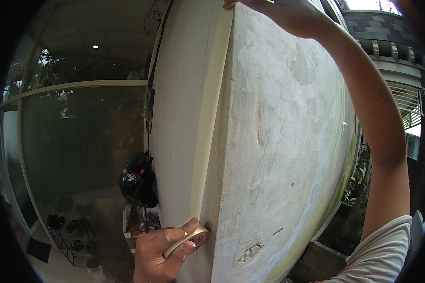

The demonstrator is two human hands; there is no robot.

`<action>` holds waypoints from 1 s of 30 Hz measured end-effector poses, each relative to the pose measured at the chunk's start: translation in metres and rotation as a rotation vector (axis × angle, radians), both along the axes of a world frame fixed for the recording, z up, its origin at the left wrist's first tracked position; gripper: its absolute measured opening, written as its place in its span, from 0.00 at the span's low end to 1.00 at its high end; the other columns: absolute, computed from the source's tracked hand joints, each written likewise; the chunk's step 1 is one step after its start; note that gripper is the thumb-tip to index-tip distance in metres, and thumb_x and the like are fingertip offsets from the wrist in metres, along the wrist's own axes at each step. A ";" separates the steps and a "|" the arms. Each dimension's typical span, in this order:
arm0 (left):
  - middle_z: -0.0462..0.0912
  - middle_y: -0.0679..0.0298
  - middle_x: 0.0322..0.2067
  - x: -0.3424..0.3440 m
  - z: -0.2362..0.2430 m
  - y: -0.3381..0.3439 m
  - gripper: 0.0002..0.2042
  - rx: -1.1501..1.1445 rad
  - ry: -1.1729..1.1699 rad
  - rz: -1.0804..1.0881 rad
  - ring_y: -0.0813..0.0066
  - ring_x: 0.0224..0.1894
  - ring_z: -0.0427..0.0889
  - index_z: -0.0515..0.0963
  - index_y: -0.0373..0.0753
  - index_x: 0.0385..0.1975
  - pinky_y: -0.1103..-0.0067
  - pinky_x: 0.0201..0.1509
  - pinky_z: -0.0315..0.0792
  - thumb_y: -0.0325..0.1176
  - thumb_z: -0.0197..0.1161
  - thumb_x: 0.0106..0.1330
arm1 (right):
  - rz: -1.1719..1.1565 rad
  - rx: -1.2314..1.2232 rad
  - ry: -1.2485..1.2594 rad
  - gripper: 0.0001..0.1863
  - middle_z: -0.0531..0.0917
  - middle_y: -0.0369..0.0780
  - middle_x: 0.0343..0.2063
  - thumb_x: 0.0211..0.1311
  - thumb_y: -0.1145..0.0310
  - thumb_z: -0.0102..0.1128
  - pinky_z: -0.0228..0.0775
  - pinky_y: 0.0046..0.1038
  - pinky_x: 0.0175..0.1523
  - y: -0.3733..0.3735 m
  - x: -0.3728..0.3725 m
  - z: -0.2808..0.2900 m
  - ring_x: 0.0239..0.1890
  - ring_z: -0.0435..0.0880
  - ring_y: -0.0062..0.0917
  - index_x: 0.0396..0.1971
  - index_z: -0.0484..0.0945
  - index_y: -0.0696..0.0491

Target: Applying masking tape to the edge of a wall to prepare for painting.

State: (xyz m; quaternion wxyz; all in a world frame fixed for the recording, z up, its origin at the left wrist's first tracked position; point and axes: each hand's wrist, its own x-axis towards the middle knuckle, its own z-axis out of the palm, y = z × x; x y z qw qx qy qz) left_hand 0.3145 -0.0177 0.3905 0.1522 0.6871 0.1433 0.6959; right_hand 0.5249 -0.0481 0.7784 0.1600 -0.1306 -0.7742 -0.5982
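Low in the view, my left hand (161,254) grips a roll of cream masking tape (201,236) between thumb and fingers. A long straight strip of the tape (210,104) runs up from the roll along the wall's corner. At its upper end are the fingertips of my right hand (283,14), closed on the tape; the top of that hand is cut off by the picture's edge. My right arm is raised high across the right side. The pale wall (283,141) has cracked, flaking paint beside the strip.
Left of the corner, a black helmet (139,181) hangs near a large dark glass window (80,141). Shoes stand on a rack (73,243) at lower left. To the right, a planter (323,254) and some green plants (354,186) lie along the wall's foot.
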 end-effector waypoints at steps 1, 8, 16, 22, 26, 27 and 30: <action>0.88 0.50 0.36 0.000 0.001 0.000 0.13 0.013 -0.003 -0.001 0.71 0.35 0.87 0.80 0.27 0.36 0.80 0.42 0.77 0.33 0.69 0.60 | 0.001 0.002 -0.002 0.19 0.83 0.38 0.44 0.76 0.58 0.44 0.58 0.38 0.65 0.001 0.001 0.000 0.58 0.70 0.32 0.42 0.83 0.53; 0.88 0.50 0.36 -0.001 0.005 -0.005 0.13 -0.081 0.042 -0.023 0.70 0.36 0.87 0.81 0.27 0.37 0.80 0.44 0.78 0.32 0.69 0.60 | 0.251 0.086 0.185 0.19 0.78 0.43 0.55 0.79 0.61 0.39 0.57 0.33 0.69 0.005 0.006 0.036 0.60 0.70 0.31 0.58 0.76 0.52; 0.88 0.51 0.35 -0.002 0.000 0.000 0.12 -0.016 0.000 -0.021 0.71 0.36 0.87 0.81 0.28 0.38 0.81 0.43 0.77 0.31 0.69 0.60 | -0.218 0.009 0.081 0.20 0.80 0.42 0.50 0.63 0.83 0.44 0.62 0.33 0.67 -0.006 -0.021 0.042 0.61 0.71 0.33 0.49 0.81 0.54; 0.88 0.53 0.34 -0.006 0.003 -0.005 0.13 -0.059 0.044 -0.022 0.74 0.34 0.85 0.81 0.28 0.38 0.81 0.43 0.76 0.32 0.68 0.60 | -0.038 0.112 0.180 0.24 0.82 0.40 0.50 0.59 0.87 0.42 0.60 0.34 0.68 -0.006 -0.006 0.038 0.61 0.70 0.34 0.49 0.82 0.52; 0.87 0.53 0.33 -0.003 -0.003 0.000 0.13 -0.025 -0.056 -0.004 0.76 0.34 0.84 0.82 0.28 0.39 0.82 0.43 0.74 0.32 0.68 0.61 | -0.076 0.173 0.121 0.27 0.81 0.38 0.53 0.57 0.89 0.41 0.58 0.38 0.69 -0.005 -0.004 0.033 0.62 0.70 0.35 0.50 0.81 0.51; 0.87 0.53 0.34 -0.003 -0.003 0.000 0.13 -0.026 -0.073 0.008 0.76 0.35 0.84 0.82 0.28 0.39 0.82 0.43 0.74 0.32 0.68 0.61 | -0.053 0.189 0.112 0.28 0.81 0.38 0.53 0.56 0.89 0.42 0.58 0.39 0.69 -0.004 -0.004 0.029 0.62 0.70 0.35 0.51 0.81 0.51; 0.87 0.52 0.35 -0.004 -0.003 -0.004 0.13 -0.037 -0.083 0.019 0.76 0.35 0.83 0.81 0.28 0.40 0.82 0.43 0.73 0.32 0.68 0.61 | 0.007 0.216 0.085 0.29 0.82 0.38 0.54 0.53 0.90 0.43 0.57 0.40 0.69 0.000 0.002 0.023 0.61 0.70 0.36 0.51 0.82 0.51</action>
